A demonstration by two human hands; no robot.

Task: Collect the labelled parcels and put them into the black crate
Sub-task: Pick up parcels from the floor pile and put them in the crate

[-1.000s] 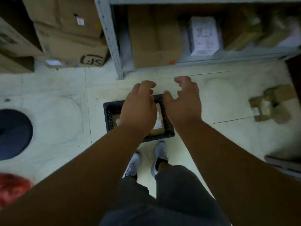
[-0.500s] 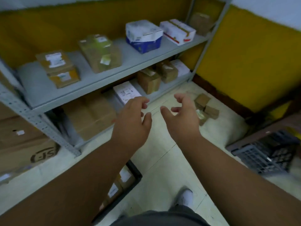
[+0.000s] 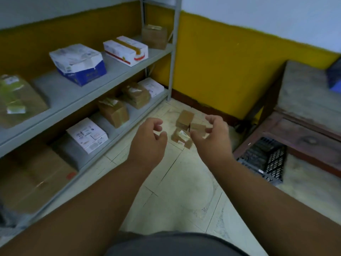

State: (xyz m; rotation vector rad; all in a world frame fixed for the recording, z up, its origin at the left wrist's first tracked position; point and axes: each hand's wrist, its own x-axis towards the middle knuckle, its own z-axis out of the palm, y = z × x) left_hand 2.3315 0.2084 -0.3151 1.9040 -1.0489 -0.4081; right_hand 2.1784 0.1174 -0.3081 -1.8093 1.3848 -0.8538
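A small heap of brown cardboard parcels (image 3: 185,120), one with a white label, lies on the floor near the corner. My left hand (image 3: 149,139) and my right hand (image 3: 215,134) are held out in the air in front of the heap, fingers loosely curled, holding nothing. More parcels sit on the grey shelves (image 3: 118,71) at left: a labelled white box (image 3: 87,134) and brown boxes (image 3: 113,109) on the lower shelf. The black crate with parcels in it is out of view now.
A dark perforated crate (image 3: 265,159) stands on the floor at right, under a worn wooden bench (image 3: 306,108). A yellow wall closes the corner behind the heap. A large brown carton (image 3: 33,178) sits on the bottom shelf at left.
My view has swung up from the black crate at my feet, then right toward the corner heap. Both hands have stayed empty and moved forward toward the heap.
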